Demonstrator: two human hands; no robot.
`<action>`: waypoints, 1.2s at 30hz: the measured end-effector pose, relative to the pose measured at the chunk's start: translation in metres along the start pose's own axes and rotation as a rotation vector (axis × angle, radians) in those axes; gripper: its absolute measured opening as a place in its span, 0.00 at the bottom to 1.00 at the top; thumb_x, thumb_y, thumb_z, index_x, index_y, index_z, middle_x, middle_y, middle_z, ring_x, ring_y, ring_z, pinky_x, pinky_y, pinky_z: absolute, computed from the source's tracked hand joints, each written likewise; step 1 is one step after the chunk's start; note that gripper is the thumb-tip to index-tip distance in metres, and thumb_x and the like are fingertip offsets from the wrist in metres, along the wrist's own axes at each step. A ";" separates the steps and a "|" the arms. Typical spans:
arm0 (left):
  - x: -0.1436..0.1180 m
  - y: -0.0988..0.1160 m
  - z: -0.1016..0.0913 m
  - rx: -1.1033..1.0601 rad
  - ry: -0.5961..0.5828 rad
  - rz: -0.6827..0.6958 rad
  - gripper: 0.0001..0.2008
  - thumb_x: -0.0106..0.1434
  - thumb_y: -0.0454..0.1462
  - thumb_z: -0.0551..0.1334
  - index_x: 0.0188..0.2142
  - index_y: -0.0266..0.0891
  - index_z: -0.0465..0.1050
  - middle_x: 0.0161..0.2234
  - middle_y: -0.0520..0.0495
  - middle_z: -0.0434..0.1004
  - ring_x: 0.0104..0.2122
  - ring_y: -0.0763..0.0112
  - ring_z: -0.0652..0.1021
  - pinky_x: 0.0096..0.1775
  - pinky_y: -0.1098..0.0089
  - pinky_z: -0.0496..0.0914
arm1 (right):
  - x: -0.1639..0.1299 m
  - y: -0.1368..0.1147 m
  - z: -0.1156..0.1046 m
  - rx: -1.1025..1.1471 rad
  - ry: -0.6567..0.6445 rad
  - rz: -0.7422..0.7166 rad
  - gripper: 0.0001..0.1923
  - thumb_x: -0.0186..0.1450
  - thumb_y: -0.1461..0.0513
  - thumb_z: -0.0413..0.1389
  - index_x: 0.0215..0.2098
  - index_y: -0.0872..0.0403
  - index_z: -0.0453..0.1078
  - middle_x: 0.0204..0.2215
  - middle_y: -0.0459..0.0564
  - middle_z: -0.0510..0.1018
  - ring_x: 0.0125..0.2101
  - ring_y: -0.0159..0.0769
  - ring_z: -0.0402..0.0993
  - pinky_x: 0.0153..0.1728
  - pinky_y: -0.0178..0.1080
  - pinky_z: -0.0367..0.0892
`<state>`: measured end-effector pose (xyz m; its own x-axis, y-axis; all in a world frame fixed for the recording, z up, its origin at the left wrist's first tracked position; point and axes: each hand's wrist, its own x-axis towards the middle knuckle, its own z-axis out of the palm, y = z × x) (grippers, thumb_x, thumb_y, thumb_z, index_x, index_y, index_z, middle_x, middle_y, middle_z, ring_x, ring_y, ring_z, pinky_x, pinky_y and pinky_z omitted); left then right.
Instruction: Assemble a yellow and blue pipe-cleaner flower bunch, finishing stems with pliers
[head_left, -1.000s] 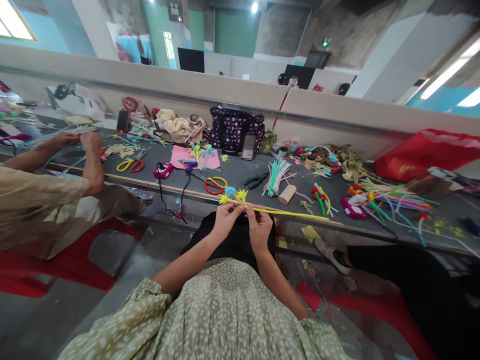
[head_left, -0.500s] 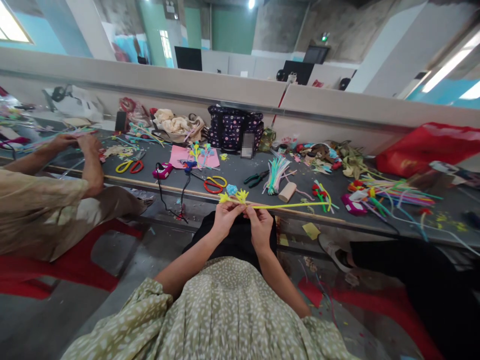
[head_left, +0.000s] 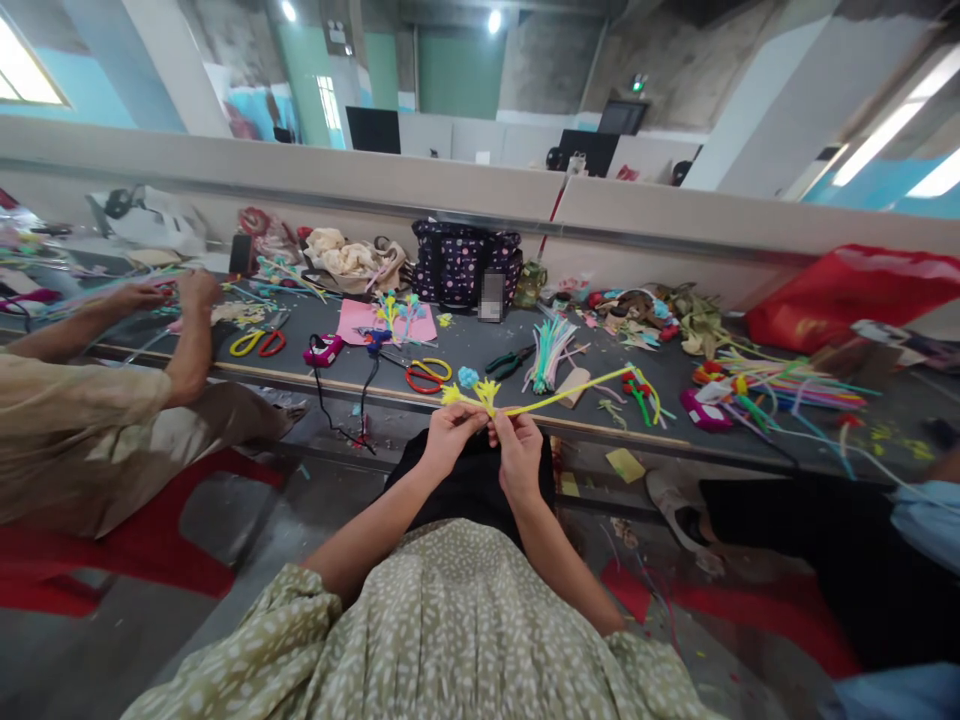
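My left hand and my right hand are together in front of me, just below the table's front edge. Both pinch a yellow pipe-cleaner flower with a small blue puff beside its petals. Its long yellow stem runs out to the right and slants upward over the table. My fingers are closed around the stem right under the petals.
On the dark table lie red-and-yellow scissors, green pliers, a bundle of pale pipe cleaners, a pink sheet, a dotted bag and a red bag. Another person's arms work at the left; someone's legs are at the right.
The free end of the yellow stem has swung upward from lying along the table edge. My hands stayed in place, working at the flower's base. A light-blue sleeve came into view at the right.
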<state>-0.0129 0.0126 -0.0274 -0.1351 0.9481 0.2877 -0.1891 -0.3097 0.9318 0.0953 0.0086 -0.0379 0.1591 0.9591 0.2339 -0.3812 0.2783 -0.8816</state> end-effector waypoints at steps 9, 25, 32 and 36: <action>-0.008 0.006 0.008 -0.138 0.025 -0.086 0.08 0.52 0.40 0.70 0.26 0.36 0.78 0.24 0.51 0.74 0.26 0.76 0.71 0.33 0.74 0.66 | 0.002 0.005 -0.011 -0.609 -0.015 -0.669 0.05 0.65 0.63 0.55 0.34 0.52 0.73 0.31 0.51 0.78 0.34 0.39 0.75 0.38 0.42 0.72; -0.006 0.000 0.009 -0.129 0.113 -0.043 0.10 0.51 0.41 0.71 0.27 0.36 0.78 0.26 0.50 0.74 0.27 0.74 0.72 0.34 0.72 0.66 | -0.001 -0.002 -0.012 -0.713 -0.121 -0.727 0.06 0.66 0.65 0.54 0.37 0.52 0.73 0.32 0.52 0.79 0.36 0.40 0.76 0.40 0.43 0.73; -0.006 0.004 0.003 0.133 0.078 0.191 0.07 0.57 0.40 0.67 0.27 0.39 0.78 0.29 0.49 0.74 0.31 0.70 0.72 0.36 0.70 0.67 | -0.005 -0.006 -0.004 -0.312 -0.029 -0.228 0.08 0.62 0.57 0.59 0.33 0.54 0.74 0.27 0.48 0.78 0.26 0.34 0.73 0.29 0.37 0.71; -0.007 0.016 0.000 0.290 0.025 0.299 0.09 0.57 0.40 0.67 0.23 0.39 0.77 0.26 0.48 0.74 0.30 0.68 0.72 0.34 0.70 0.66 | -0.003 -0.010 -0.002 -0.008 -0.114 0.081 0.09 0.59 0.57 0.61 0.29 0.55 0.72 0.22 0.44 0.74 0.20 0.29 0.67 0.23 0.33 0.66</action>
<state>-0.0152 0.0014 -0.0146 -0.1672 0.8165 0.5526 0.1436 -0.5344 0.8330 0.1009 0.0032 -0.0309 0.0236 0.9781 0.2069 -0.3815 0.2001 -0.9024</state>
